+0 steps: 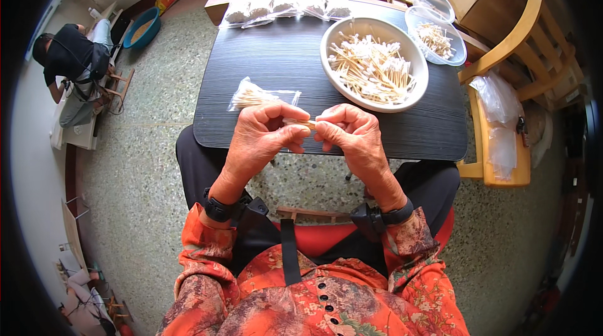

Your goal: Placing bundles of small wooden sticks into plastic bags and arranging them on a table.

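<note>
Cotton swabs (304,123) lie pinched between my two hands, just over the near edge of the dark table (251,56); how many there are I cannot tell. My left hand (267,128) is closed round one end, thumb against forefinger. From the other side, my right hand (350,132) grips the opposite end with its fingertips. Just beyond my left hand, a clear plastic bag (251,95) with swabs inside lies on the table. A large cream bowl (328,66) heaped with loose cotton swabs (374,66) stands beyond my right hand.
Several filled clear bags (286,4) line the table's far edge. Clear tubs (461,53) stand at the far right corner. A wooden chair (512,163) at the right holds plastic bags (497,100). At far left, another person (72,53) sits near a blue basin (143,29).
</note>
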The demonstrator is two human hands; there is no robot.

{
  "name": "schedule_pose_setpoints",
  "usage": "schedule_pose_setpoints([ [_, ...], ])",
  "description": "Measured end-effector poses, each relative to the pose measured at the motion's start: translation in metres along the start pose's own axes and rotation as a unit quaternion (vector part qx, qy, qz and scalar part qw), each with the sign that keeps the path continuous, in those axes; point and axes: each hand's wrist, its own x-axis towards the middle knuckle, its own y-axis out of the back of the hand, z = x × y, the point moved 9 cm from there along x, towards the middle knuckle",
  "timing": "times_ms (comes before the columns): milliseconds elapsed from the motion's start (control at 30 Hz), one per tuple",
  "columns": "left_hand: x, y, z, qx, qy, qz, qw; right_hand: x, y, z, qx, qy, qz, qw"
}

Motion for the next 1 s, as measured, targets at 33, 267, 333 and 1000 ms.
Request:
schedule_pose_setpoints([
  [33,0.000,-0.001,0.001,-0.008,-0.003,-0.002,1.000,0.000,0.000,-0.001,0.003,0.008,-0.003,1.000],
  [267,0.001,-0.003,0.007,0.021,-0.059,0.003,0.998,-0.002,-0.004,-0.006,-0.042,0.007,-0.005,0.999],
  [333,0.003,-0.001,0.009,0.039,-0.062,-0.006,0.997,-0.001,-0.005,-0.002,-0.046,-0.003,-0.009,0.999],
  [1000,0.005,-0.001,-0.006,-0.176,0.011,-0.085,0.981,-0.002,0.001,-0.011,-0.039,0.019,-0.001,0.999],
])
